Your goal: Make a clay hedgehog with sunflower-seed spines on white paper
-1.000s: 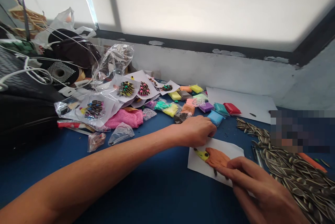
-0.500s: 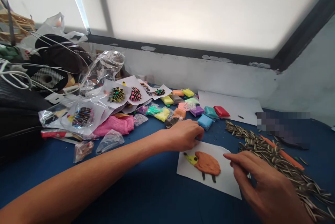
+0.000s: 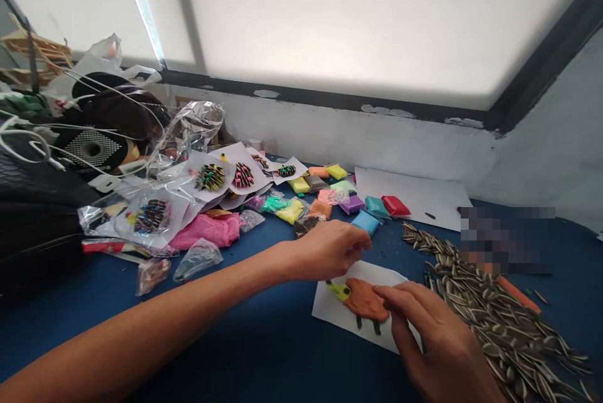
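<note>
Orange clay [image 3: 362,298] sits beneath my spread right hand [image 3: 436,331] again, likely mid-shaping. My left hand [image 3: 332,247] curls, grip unclear.

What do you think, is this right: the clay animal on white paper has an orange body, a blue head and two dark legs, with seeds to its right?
Not quite: the head is yellow, not blue, as the view from the head-worn camera shows. The clay animal on white paper has an orange body, a yellow head and two dark legs, with seeds to its right.
</note>
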Available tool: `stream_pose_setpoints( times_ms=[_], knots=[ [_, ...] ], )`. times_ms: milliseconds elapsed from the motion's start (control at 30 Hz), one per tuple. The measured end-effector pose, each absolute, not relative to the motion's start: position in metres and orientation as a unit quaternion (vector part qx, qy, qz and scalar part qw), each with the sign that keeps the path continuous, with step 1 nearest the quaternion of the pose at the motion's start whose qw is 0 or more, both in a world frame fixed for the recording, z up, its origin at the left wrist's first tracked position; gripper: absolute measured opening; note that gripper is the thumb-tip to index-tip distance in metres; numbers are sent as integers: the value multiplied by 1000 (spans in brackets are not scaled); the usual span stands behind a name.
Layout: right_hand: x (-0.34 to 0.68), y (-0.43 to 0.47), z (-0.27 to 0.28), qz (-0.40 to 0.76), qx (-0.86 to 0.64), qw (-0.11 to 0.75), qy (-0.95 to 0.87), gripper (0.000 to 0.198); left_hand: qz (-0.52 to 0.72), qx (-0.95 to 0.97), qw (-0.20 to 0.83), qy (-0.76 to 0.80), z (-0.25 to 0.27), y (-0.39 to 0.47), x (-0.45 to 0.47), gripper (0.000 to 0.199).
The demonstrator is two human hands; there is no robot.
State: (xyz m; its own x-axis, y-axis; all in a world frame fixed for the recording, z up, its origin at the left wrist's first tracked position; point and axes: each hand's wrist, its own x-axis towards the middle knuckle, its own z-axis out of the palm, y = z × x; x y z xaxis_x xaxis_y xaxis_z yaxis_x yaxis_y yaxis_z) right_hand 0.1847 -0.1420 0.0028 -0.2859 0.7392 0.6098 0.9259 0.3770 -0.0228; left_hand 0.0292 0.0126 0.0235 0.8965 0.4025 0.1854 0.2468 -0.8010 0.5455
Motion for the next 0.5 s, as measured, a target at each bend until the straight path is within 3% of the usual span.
stream_pose_setpoints(
  times_ms=[167, 333, 500],
  knots=[
    [182, -139, 3, -171, -478, 320, -800, 33, 126, 935, 297, 149, 30, -8, 15, 45],
    [182, -144, -7, -176, -466, 338, -799, 34, 67, 948, 289, 117, 24, -22, -1, 79],
    [176, -146, -10, -169, -449, 343, -807, 35, 48, 944, 293, 141, 12, -23, -3, 80]
  ],
)
